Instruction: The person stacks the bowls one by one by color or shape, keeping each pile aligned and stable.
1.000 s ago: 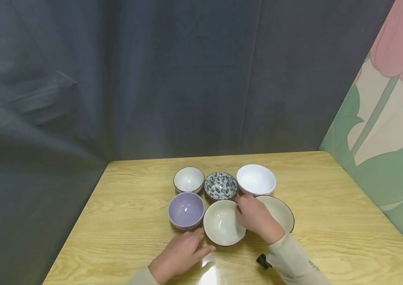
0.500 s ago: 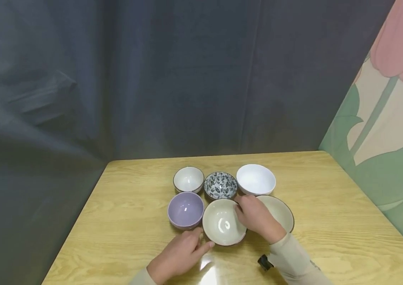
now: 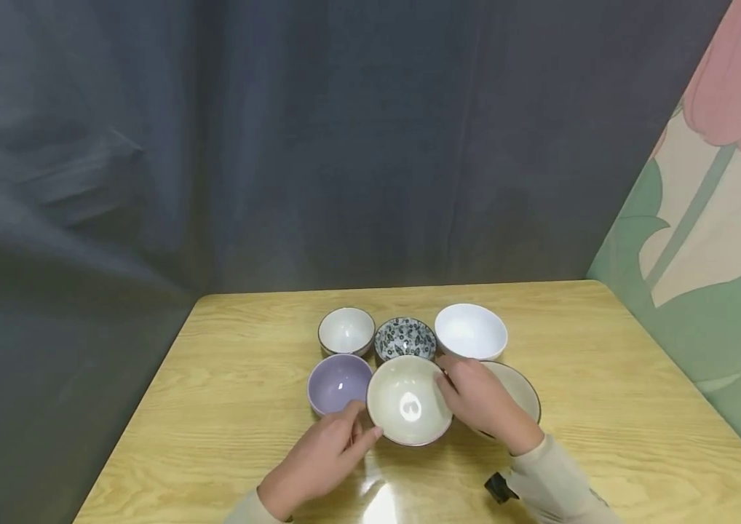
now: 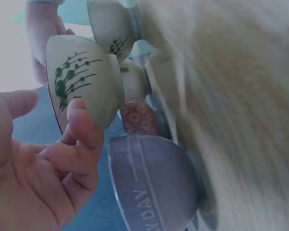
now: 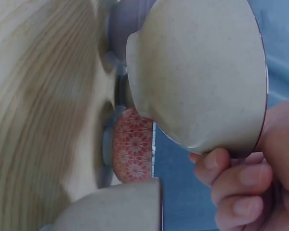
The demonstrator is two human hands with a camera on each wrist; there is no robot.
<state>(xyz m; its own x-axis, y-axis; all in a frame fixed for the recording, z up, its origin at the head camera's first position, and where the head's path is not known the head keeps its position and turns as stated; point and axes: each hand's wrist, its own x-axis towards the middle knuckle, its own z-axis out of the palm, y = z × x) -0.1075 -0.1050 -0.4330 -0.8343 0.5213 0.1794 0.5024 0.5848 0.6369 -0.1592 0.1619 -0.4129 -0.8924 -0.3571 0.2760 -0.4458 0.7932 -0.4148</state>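
Observation:
A cream bowl (image 3: 406, 400) with a dark rim hangs raised above the table, tilted a little. My right hand (image 3: 478, 393) pinches its right edge, thumb inside and fingertips under the outer wall. At its left edge is my left hand (image 3: 321, 455), thumb by the rim and curled fingers against the outside, which bears a green plant drawing in the left wrist view. A purple bowl (image 3: 340, 382) stands just left of the raised bowl, a dark floral-patterned bowl (image 3: 405, 338) behind it. Partly hidden by my right hand is a second cream bowl (image 3: 517, 389).
A small white bowl (image 3: 346, 331) with a dark rim stands at the back left of the group, and a plain white bowl (image 3: 471, 331) at the back right. The wooden table (image 3: 213, 407) meets a dark curtain (image 3: 357, 145) at its far edge.
Both hands have lifted the cream bowl up off the table, and it now overlaps the patterned bowl's front and the purple bowl's edge more. The other bowls have stayed put.

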